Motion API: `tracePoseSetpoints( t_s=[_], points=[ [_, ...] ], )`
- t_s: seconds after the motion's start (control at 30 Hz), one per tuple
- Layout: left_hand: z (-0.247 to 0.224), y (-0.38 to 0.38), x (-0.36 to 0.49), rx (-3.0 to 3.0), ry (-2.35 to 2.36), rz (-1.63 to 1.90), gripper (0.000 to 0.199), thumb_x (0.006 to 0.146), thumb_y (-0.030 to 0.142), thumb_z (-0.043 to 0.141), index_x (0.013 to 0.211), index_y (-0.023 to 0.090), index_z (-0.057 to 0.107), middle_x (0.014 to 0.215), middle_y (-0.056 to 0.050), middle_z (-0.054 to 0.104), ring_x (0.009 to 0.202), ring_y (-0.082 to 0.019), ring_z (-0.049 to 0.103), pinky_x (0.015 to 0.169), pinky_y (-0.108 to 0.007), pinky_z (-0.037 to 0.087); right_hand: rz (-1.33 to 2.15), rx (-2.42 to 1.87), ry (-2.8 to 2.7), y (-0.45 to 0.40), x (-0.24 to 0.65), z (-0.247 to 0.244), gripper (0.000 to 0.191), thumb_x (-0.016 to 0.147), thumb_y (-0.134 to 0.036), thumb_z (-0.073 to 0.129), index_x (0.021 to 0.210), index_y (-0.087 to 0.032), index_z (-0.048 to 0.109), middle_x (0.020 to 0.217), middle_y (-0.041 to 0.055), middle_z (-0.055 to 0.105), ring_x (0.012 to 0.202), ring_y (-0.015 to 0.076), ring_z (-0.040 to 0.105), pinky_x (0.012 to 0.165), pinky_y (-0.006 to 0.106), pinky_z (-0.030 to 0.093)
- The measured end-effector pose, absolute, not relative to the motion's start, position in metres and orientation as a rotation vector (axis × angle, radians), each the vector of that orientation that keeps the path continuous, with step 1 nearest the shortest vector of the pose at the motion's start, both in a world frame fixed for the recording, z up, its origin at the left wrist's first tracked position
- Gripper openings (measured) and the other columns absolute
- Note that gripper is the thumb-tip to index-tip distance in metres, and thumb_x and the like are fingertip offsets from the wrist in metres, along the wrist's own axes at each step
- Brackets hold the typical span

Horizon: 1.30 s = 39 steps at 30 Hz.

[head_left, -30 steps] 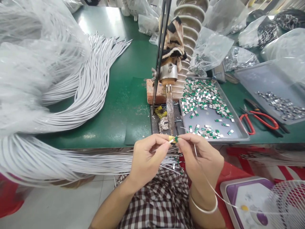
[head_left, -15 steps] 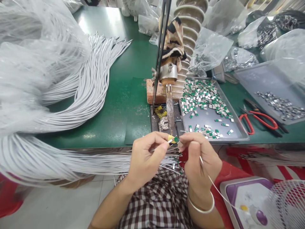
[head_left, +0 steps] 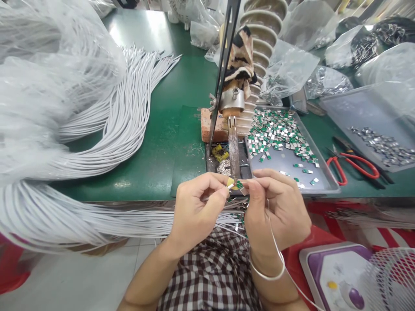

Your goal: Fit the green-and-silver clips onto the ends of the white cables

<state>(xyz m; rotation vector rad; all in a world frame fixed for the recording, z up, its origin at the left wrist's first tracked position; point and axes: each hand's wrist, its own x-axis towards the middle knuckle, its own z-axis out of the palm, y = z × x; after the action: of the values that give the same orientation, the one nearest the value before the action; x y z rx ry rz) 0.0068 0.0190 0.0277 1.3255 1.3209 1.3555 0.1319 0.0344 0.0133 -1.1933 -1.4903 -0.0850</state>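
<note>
My left hand (head_left: 198, 209) is closed in a pinch on the end of a white cable (head_left: 231, 186), with a yellow covering on a fingertip. Against the cable end sits a small green circuit board (head_left: 239, 185) with a metal plug. Directly above them, the soldering iron (head_left: 233, 149) points down, its tip at the board; whether they touch I cannot tell. Thumb and forefinger of my right hand (head_left: 275, 209) pinch a thin solder wire (head_left: 272, 231), its front end beside the board. The wire trails over the wrist to the lower right.
A tray (head_left: 324, 183) of small boards lies right of the iron, near red-handled pliers (head_left: 361, 164). Another tray (head_left: 340, 106) holds metal parts. White cable bundles (head_left: 129, 125) cover the left side. A brick (head_left: 206, 125) and ribbed hose (head_left: 261, 32) stand behind the iron.
My right hand has turned and brought the solder wire in to the board under the iron tip. My left hand, with the cable end, has shifted slightly up.
</note>
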Motion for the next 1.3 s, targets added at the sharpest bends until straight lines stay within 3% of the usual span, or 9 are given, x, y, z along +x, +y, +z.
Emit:
tracePoseSetpoints(
  t_s=[0.3,0.47,0.53,0.6,0.7,0.87,1.07,1.17,1.3],
  points=[
    [0.029,0.018,0.005,1.299,1.279,1.364,0.021,0.081,0.007,0.057,0.062,0.018,0.059,0.078,0.006,0.076,0.063,-0.007,0.061,0.059,-0.017,0.047,0.011,-1.146,-1.562,0.029,0.135,0.015,0.009,0.085,-0.012,0.070,0.084,-0.020,0.067,0.084,-0.0023,0.072,0.082,0.0118,0.070,0.075,0.024,0.057],
    [0.027,0.015,0.004,1.312,1.309,1.321,0.021,0.081,0.010,0.057,0.061,0.017,0.058,0.078,0.003,0.076,0.061,-0.009,0.060,0.054,-0.018,0.045,0.394,-1.063,-1.355,0.023,0.136,0.005,0.014,0.101,-0.023,0.046,0.096,-0.020,0.059,0.084,-0.0006,0.069,0.073,0.0120,0.070,0.066,0.027,0.058],
    [0.026,0.015,0.004,1.331,1.314,1.318,0.021,0.082,0.010,0.057,0.062,0.017,0.058,0.078,0.001,0.074,0.060,-0.009,0.059,0.053,-0.018,0.044,0.449,-1.056,-1.339,0.022,0.138,0.004,0.026,0.103,-0.026,0.039,0.086,-0.020,0.058,0.072,-0.0022,0.062,0.063,0.0104,0.064,0.059,0.025,0.053],
    [0.025,0.014,0.004,1.374,1.307,1.299,0.019,0.082,0.012,0.058,0.064,0.017,0.060,0.082,-0.002,0.072,0.061,-0.009,0.058,0.052,-0.018,0.043,0.455,-1.132,-1.422,0.022,0.143,0.006,0.030,0.100,-0.026,0.046,0.073,-0.019,0.057,0.062,-0.0043,0.055,0.055,0.0081,0.055,0.055,0.023,0.046],
    [0.023,0.015,0.002,1.466,1.307,1.215,0.012,0.082,0.014,0.062,0.070,0.016,0.064,0.091,-0.005,0.065,0.065,-0.009,0.056,0.049,-0.017,0.040,0.446,-1.267,-1.559,0.022,0.148,0.010,0.022,0.092,-0.021,0.061,0.070,-0.018,0.061,0.060,-0.0053,0.053,0.052,0.0065,0.048,0.053,0.021,0.041],
    [0.022,0.019,-0.001,1.415,1.202,1.076,0.018,0.087,0.015,0.057,0.069,0.017,0.061,0.078,-0.003,0.066,0.070,-0.013,0.058,0.061,-0.021,0.045,0.461,-1.251,-1.653,0.022,0.150,0.012,0.016,0.090,-0.015,0.061,0.075,-0.018,0.063,0.064,-0.0049,0.058,0.056,0.0063,0.050,0.055,0.020,0.043],
    [0.025,0.022,-0.002,1.310,1.184,1.058,0.018,0.084,0.016,0.059,0.065,0.017,0.060,0.079,-0.002,0.070,0.068,-0.012,0.059,0.062,-0.022,0.045,0.521,-1.213,-1.638,0.023,0.148,0.013,0.017,0.089,-0.013,0.061,0.074,-0.018,0.061,0.066,-0.0048,0.061,0.060,0.0066,0.056,0.058,0.019,0.046],
    [0.023,0.023,-0.001,1.225,1.131,1.138,0.018,0.081,0.013,0.058,0.064,0.016,0.059,0.079,-0.002,0.069,0.069,-0.012,0.060,0.063,-0.022,0.047,0.594,-1.196,-1.540,0.022,0.145,0.009,0.013,0.091,-0.012,0.059,0.086,-0.021,0.067,0.072,-0.0046,0.068,0.062,0.0075,0.064,0.059,0.019,0.052],
    [0.022,0.025,0.000,1.181,1.118,1.232,0.019,0.079,0.012,0.059,0.061,0.017,0.058,0.076,-0.001,0.066,0.068,-0.011,0.058,0.060,-0.021,0.046,0.443,-1.119,-1.321,0.019,0.138,0.002,0.024,0.090,-0.007,0.060,0.105,-0.024,0.068,0.074,-0.0059,0.071,0.058,0.0085,0.068,0.058,0.021,0.057]
  ],
)
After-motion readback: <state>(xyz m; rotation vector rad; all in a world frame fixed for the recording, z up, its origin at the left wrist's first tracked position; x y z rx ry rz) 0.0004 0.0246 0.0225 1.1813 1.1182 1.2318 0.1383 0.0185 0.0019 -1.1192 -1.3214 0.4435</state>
